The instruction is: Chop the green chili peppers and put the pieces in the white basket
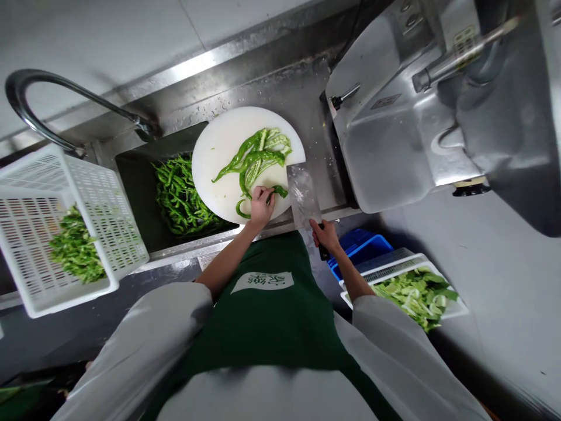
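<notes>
My left hand is closed on a long green pepper at the near side of the round white cutting board. The pepper's curved tail sticks out to the left of the hand. In my right hand is the black handle of a cleaver. Its broad blade lies flat-on to view over the board's right edge, a little right of the held pepper. Farther back on the board rest several split peppers, some showing pale insides.
Whole green peppers fill part of the sink left of the board. A white basket holding cut greens stands beyond it, near a curved faucet. A metal slicing machine stands right; below are a blue crate and leafy vegetables.
</notes>
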A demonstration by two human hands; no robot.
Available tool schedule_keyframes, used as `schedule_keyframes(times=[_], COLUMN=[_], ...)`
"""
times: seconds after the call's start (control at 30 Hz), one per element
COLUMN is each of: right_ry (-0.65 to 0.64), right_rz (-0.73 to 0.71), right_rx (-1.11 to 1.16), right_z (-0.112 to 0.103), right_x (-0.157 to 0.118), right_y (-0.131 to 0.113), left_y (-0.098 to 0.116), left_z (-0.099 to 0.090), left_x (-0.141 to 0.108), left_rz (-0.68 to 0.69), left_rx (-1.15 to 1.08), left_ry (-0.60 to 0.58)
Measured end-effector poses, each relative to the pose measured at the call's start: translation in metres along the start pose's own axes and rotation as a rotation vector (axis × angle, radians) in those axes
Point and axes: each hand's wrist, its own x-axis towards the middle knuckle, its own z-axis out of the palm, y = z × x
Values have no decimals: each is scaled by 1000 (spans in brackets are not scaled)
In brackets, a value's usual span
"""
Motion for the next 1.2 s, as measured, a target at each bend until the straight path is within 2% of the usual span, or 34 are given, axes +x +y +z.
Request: schedule_keyframes(times=[0.17, 0.43, 0.6, 0.7, 0.87, 0.97, 1.07, 1.2], right_ry=[18, 36, -13, 9, -23, -76, -125, -107], right_rz=[-21, -56, -48, -63, -34, -26, -38, -36], right_rx=[23, -149, -195, -245, -184, -114, -135, -238], right_z=[3, 11, 3, 2, 2, -8, -19, -18], right_x=[1, 9, -2, -1, 7, 7, 9, 15], right_y=[-3, -24, -22, -22, -20, -14, -12, -22], left_y=[-2, -5, -6, -3, 1, -6, -17, -27], left_z=[0, -1, -3, -12, -29, -25, -18, -14], left_x=[0, 5, 12, 15, 5, 0, 2, 7], left_rz=[10, 25, 18, 52, -1, -6, 0, 8], left_rx=[-7, -21, -17, 8, 140, 86, 85, 82], left_ry=[-13, -36, -83, -102, 72, 47, 0, -14])
